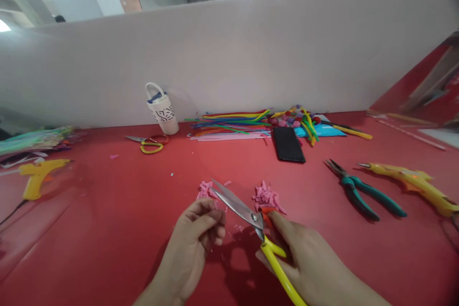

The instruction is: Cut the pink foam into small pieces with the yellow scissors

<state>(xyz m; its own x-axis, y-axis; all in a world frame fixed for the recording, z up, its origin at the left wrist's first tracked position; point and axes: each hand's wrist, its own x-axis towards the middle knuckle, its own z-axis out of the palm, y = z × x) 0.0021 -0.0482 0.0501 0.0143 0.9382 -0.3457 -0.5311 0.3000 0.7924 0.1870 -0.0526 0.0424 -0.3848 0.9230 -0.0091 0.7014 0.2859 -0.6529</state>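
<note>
Scissors (pixel 236 204) with a yellow and an orange-red handle are gripped in my right hand (pixel 308 253). Their blades point up and left and look nearly closed. My left hand (pixel 191 239) is just left of the blades, thumb and fingers pinched together; whatever they hold is too small or hidden to make out. Behind my left fingertips lies a small pile of short pink pieces (pixel 205 190). Another heap of pink pieces (pixel 267 196) sits beyond my right hand. Tiny pink scraps (pixel 238 228) are scattered on the red table (pixel 125 229) between my hands.
At right lie green-handled pliers (pixel 358 189) and a yellow glue gun (pixel 412 181). A second glue gun (pixel 36 177) lies left. Along the back are yellow-and-red-handled scissors (pixel 152 146), a cup (pixel 163 112), coloured pipe cleaners (pixel 233 124) and a black phone (pixel 289 145), before a pale partition (pixel 229 57).
</note>
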